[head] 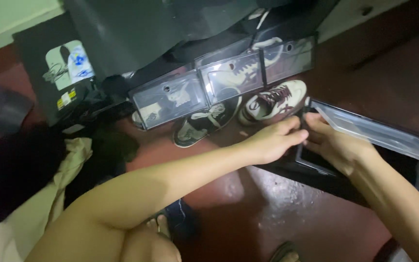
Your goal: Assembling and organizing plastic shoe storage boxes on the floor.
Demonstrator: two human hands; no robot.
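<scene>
Black box (316, 167) on floor at right, clear lid (379, 131) swung open, nothing seen inside yet. Left hand (272, 141) and right hand (333, 145) pinching its far-left corner, fingers curled. Two shoes (241, 114) just beyond, unboxed; stacked boxes (224, 80) farther back.

Two sneakers (241, 116) lie on the floor (277, 213) before a row of shoe boxes (224, 80). To their right, both hands meet at an open box (316, 162); clothes (30, 179) lie left.
</scene>
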